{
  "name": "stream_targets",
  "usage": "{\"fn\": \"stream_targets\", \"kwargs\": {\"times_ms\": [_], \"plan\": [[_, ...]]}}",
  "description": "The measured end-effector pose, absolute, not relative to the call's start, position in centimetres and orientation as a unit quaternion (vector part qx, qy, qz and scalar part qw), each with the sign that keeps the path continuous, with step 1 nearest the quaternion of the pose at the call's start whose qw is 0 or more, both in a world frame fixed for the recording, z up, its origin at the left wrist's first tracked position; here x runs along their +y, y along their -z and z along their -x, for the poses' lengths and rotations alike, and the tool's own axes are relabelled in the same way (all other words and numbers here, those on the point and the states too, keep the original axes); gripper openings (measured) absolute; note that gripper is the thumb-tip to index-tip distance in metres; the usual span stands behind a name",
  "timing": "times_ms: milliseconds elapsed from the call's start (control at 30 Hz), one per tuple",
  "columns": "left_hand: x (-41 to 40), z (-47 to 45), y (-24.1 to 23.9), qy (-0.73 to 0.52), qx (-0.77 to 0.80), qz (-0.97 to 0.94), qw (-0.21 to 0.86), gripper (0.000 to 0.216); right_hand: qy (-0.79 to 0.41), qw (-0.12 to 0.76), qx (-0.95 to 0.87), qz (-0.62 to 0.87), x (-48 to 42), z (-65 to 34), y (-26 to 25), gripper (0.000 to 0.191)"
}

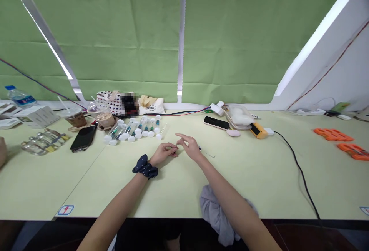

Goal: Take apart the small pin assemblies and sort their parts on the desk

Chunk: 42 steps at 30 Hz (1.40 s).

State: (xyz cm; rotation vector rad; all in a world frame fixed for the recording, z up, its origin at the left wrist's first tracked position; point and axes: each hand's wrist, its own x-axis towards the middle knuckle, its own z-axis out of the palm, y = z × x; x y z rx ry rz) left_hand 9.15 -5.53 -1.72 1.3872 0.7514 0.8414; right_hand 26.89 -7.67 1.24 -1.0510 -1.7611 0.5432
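My left hand [165, 153], with a dark dotted scrunchie [145, 167] round its wrist, pinches a tiny dark item at its fingertips above the table. Right beside those fingertips is my right hand [188, 147]; its index finger points left and its thumb is drawn in towards the other fingers. Whatever lies between them is too small to make out. A thin bent metal rod [211, 155], shaped like a hex key, rests on the table right of my right hand. A small dark-and-white piece [200, 148] sits close by that hand, partly hidden.
Several capped tubes [138, 130] lie behind my left hand. Farther left are a black phone [83, 138], drink cups [75, 118] and glass bottles [43, 142]. Another phone [216, 123], a yellow device [258, 130] and orange trays [333, 134] lie to the right. Another person's hand [2, 152] shows at far left.
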Motion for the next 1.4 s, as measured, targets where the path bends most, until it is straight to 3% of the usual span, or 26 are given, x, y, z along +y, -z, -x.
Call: {"fn": "stream_targets", "kwargs": {"times_ms": [133, 300, 400, 600, 800, 1067, 1233, 1400], "plan": [[-4.9, -9.1, 1.4, -0.393, 0.332, -0.551, 0.657, 0.036, -0.207, 0.513, -0.647, 0.525, -6.7, -29.5, -1.0, 0.027], [-4.5, -9.2, 1.4, -0.428, 0.330, -0.524, 0.658, 0.036, -0.146, 0.297, -0.696, 0.637, -6.1, -31.3, 0.0, 0.003], [-4.4, -9.2, 1.8, -0.447, 0.337, -0.497, 0.663, 0.037, -0.124, 0.244, -0.723, 0.634, -6.3, -30.7, 0.6, 0.005], [-4.4, -8.9, 2.5, -0.450, 0.303, -0.489, 0.683, 0.042, -0.109, 0.232, -0.727, 0.637, -6.2, -29.6, 0.7, 0.013], [-4.4, -8.8, 2.8, -0.445, 0.292, -0.499, 0.685, 0.042, -0.127, 0.191, -0.645, 0.729, -6.5, -32.4, -1.8, 0.017], [-4.4, -8.8, 2.7, -0.431, 0.305, -0.514, 0.676, 0.042, -0.190, -0.021, -0.626, 0.756, -8.1, -36.7, -4.0, 0.015], [-4.6, -9.2, 2.6, -0.419, 0.307, -0.575, 0.632, 0.039, -0.216, -0.074, -0.612, 0.757, -7.6, -36.4, -3.6, 0.017], [-5.7, -10.2, 1.8, -0.401, 0.302, -0.661, 0.557, 0.031, -0.205, -0.073, -0.616, 0.757, -7.2, -36.1, -2.8, 0.020]]}}
